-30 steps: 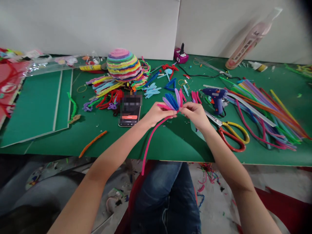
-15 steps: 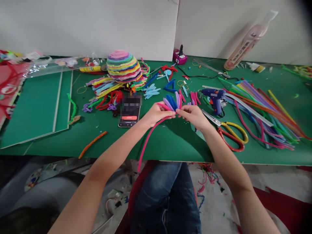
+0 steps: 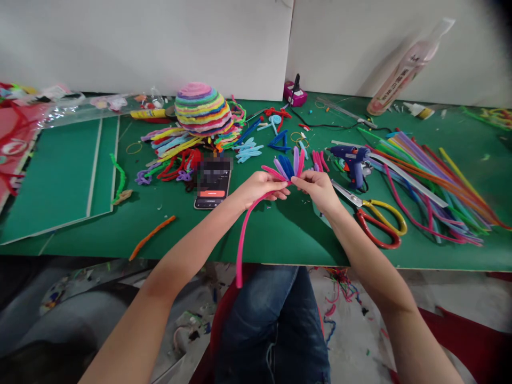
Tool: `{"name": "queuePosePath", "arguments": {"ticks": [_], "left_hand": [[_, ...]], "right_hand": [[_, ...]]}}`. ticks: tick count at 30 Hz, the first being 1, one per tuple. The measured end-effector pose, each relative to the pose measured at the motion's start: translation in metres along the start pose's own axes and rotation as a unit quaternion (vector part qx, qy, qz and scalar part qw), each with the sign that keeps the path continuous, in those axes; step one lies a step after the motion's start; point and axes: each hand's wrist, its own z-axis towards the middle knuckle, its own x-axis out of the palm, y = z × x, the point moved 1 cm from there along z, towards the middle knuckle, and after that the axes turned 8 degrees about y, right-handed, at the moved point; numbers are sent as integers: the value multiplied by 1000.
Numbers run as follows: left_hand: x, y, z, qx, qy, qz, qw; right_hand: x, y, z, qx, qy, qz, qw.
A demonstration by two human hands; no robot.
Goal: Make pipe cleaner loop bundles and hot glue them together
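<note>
Between my two hands is a fan of pipe cleaners (image 3: pixel 285 166), blue in the middle with purple and pink at its sides. My left hand (image 3: pixel 267 188) pinches the base of the fan from the left. From under that hand a long pink pipe cleaner (image 3: pixel 242 240) hangs down past the table edge. My right hand (image 3: pixel 316 186) pinches the same base from the right, its fingertips close to the left thumb. Exactly how the pink strand joins the base is hidden by the fingers.
Scissors (image 3: pixel 382 221) and a hot glue gun (image 3: pixel 354 160) lie right of my hands, with long pipe cleaners (image 3: pixel 436 186) beyond. A phone (image 3: pixel 213 184) lies left. A striped ball (image 3: pixel 204 109), short blue pieces (image 3: pixel 248 150) and a pink bottle (image 3: pixel 410 66) are farther back.
The fan's pieces have spread wider, the pink ones tilting outward. The hanging pink strand has swung slightly to the right, and my left hand's lower fingers have extended.
</note>
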Motion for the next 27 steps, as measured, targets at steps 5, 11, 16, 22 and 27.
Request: {"name": "queuePosePath", "arguments": {"ticks": [5, 11, 16, 22, 27], "left_hand": [[2, 0, 0, -10, -8, -6, 1000], [-4, -4, 1, 15, -30, -48, 998], [-6, -11, 2, -1, -1, -191, 982], [-11, -9, 6, -9, 32, -267, 963], [-19, -14, 3, 15, 18, -287, 958]], "right_hand": [[2, 0, 0, -18, 9, -19, 1000], [-24, 32, -33, -24, 21, -213, 977], [-83, 30, -104, 81, -63, -465, 879], [-135, -11, -126, 284, 34, -597, 750], [-142, -16, -112, 321, 48, -594, 736]]}}
